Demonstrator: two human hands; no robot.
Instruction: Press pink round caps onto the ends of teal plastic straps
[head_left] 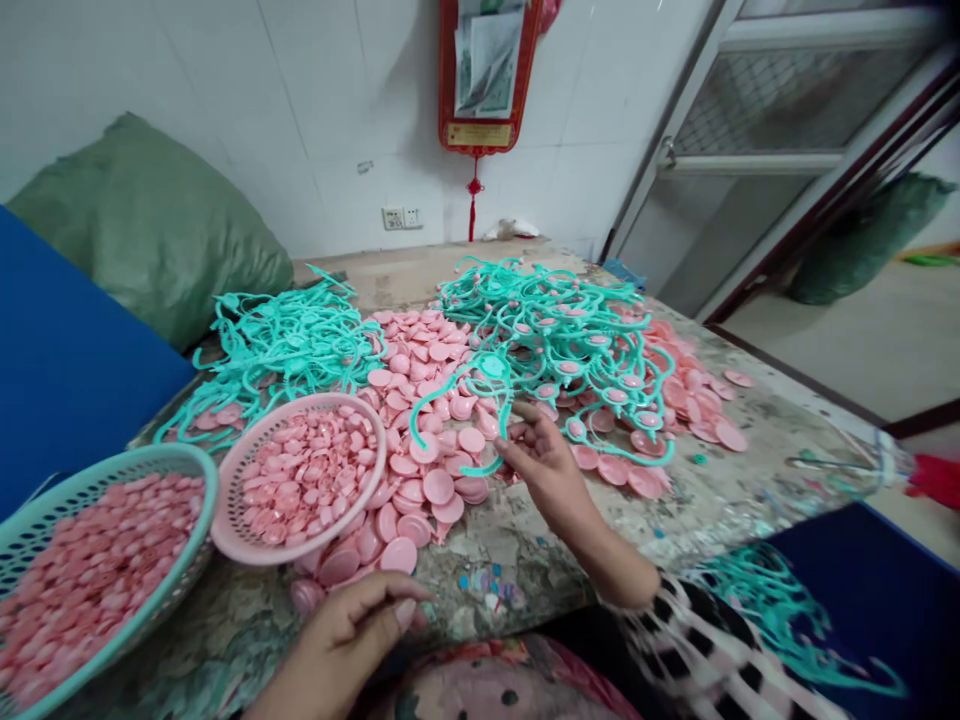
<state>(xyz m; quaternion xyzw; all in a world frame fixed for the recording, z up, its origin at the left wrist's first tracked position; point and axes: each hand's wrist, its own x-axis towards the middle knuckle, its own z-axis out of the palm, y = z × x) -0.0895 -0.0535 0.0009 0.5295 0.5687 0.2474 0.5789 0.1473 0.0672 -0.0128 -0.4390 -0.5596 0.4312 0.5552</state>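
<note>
Teal and curved like a headset, one piece (495, 368) is pinched by an end in the right hand (544, 460), above pink discs (439, 486) heaped to the right of the pink basket (300, 550). The left hand (367, 625) hovers in front of the pink basket, fingers loosely curled, nothing visible in it. Farther right of the pink basket, behind the pinched piece, lies a teal tangle (555, 320); whether they touch is hard to tell. Its bent strands could hook the piece, so a tug might drag others along. The discs, piled loosely, could slide if brushed by a dangling end. Knocking the pink basket's rim might spill its small pink parts (307, 480) among the discs.
</note>
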